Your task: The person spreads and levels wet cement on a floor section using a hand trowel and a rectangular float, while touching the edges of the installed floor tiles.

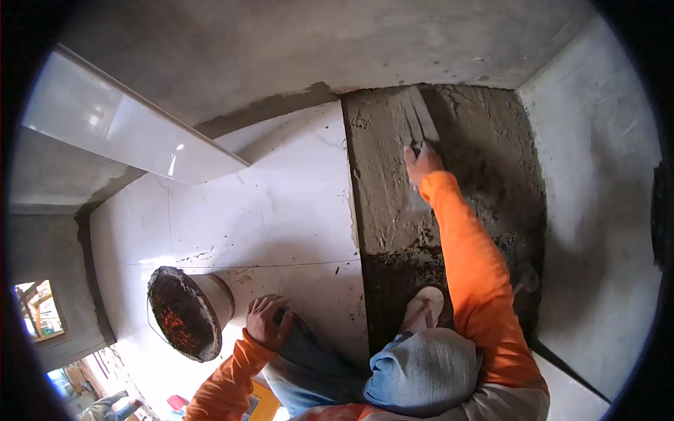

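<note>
Head view: right hand (423, 165) grips a trowel (421, 118); left hand (269, 323) rests half-curled on knee (303, 351).

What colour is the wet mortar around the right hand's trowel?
The wet mortar is greyish brown; it shows best in the head view.

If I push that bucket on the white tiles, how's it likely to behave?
The bucket may slide readily, since the white tiles look smooth. Its round rim suggests it's fairly stiff. It seems to taper toward its base, so a high shove could tip it.
</note>
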A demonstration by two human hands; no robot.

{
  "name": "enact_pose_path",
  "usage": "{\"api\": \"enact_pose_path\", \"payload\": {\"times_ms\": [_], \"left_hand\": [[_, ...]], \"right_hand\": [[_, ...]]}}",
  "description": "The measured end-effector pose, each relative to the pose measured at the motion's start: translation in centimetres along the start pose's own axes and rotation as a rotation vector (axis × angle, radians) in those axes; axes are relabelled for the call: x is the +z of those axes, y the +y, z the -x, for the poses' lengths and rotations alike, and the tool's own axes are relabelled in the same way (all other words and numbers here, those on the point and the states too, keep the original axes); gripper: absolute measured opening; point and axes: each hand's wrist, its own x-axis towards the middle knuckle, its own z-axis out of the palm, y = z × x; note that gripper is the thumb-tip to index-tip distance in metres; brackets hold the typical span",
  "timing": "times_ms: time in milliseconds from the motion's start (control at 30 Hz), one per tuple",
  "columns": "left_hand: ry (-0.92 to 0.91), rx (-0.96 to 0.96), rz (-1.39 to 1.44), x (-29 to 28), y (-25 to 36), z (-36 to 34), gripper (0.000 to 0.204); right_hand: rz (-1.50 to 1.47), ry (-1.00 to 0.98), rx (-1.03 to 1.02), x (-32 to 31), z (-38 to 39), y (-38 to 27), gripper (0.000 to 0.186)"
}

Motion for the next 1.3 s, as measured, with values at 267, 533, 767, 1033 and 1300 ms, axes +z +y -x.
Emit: {"api": "enact_pose_path", "payload": {"times_ms": [267, 533, 767, 1033, 1300], "left_hand": [[0.033, -0.074, 0.176, 0.5, -0.1, -2.0, 0.02], [-0.043, -0.082, 0.127, 0.4, 0.2, -2.5, 0.018], [0.004, -0.058, 0.126, 0.6, 0.3, -3.1, 0.016], [-0.017, -0.107, 0.103, 0.4, 0.1, -2.6, 0.015], [-0.035, -0.069, 0.074, 0.5, 0.5, -2.7, 0.017]], "right_hand": [[-0.466, -0.541, 0.429, -1.0, 5.0, -2.6, 0.072], [-0.452, -0.632, 0.394, -2.4, 3.8, -4.3, 0.071], [-0.413, -0.519, 0.251, -2.6, 7.4, -0.6, 0.073], [-0.344, -0.6, 0.149, -1.4, 8.5, -1.5, 0.074], [-0.279, -0.393, 0.22, -4.6, 5.5, -3.5, 0.074]]}}
